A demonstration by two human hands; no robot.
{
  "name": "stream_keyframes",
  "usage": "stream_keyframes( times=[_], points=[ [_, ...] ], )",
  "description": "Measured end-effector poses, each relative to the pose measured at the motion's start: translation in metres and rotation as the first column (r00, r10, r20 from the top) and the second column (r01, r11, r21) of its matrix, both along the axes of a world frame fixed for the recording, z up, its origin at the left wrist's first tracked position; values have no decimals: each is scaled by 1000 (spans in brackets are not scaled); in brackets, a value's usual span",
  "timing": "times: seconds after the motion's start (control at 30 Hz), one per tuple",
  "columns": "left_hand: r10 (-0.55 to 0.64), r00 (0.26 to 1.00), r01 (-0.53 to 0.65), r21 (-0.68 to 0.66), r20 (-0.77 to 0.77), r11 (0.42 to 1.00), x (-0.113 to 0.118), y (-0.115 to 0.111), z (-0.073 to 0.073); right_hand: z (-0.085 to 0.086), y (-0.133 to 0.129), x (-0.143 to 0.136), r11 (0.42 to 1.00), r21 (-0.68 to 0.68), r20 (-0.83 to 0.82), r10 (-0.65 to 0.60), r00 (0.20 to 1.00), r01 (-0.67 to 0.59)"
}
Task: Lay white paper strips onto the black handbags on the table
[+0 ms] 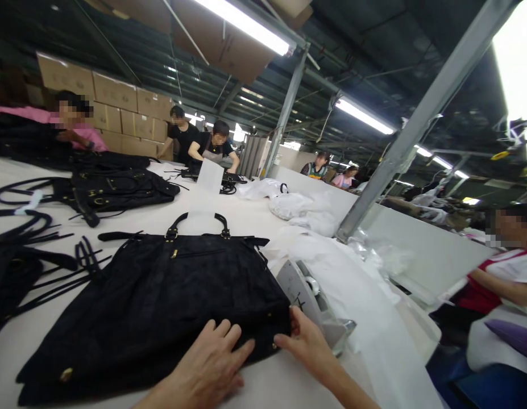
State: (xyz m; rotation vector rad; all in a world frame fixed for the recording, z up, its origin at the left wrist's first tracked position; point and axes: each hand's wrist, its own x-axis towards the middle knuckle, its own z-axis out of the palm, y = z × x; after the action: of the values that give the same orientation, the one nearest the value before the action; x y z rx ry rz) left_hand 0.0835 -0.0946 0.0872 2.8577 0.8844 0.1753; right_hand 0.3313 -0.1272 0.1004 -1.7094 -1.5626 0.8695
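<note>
Fingers (224, 329) of our left hand (203, 360) lay spread and loose on a big black bag (173, 295), near its bottom edge. Our right hand (308, 341) pinched the bag's bottom right corner between thumb and fingers, next to a small gold stud (274, 345). The bag lay flat on a white table (272, 383), right in front of us. We saw a gold piece (66, 374) near its bottom left corner and a gold zip pull (175, 254) higher up. At the top, the two ends of a black handle (174, 224) showed, with a thin white sheet (210, 180) between them.

Just beside the bag, on the right, was a gray tool (303, 292); we could not tell what kind. White wrap (357, 289) lay past it. On our left we saw part of one more black bag (11, 278), and behind that a third black bag (118, 190) with gold bits.

A person in red and white (502, 284) was on the right. Farther off, a person in pink (90, 133) and two people in black (212, 145) bent over black things, with brown boxes (118, 96) stacked behind them.
</note>
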Motion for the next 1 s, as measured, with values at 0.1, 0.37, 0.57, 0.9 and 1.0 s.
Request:
stream_keyframes(
  times=[0.1,0.37,0.57,0.9,1.0],
  points=[
    [47,998,-47,-5,-30,999,4,-1,7,9,2,-1,995,104,136,0,991,-15],
    [143,981,-140,28,-128,990,14,-3,5,-16,12,-1,974,197,224,-156,962,112],
    [-105,994,103,255,-8,961,16,2,-19,-9,29,4,967,233,131,-133,982,100],
    [-89,996,79,251,26,965,24,1,-23,-29,5,15,836,546,514,-277,812,-60],
    [-93,995,84,253,26,964,23,0,-18,-2,2,-3,701,577,754,-261,603,-419]
  ],
)
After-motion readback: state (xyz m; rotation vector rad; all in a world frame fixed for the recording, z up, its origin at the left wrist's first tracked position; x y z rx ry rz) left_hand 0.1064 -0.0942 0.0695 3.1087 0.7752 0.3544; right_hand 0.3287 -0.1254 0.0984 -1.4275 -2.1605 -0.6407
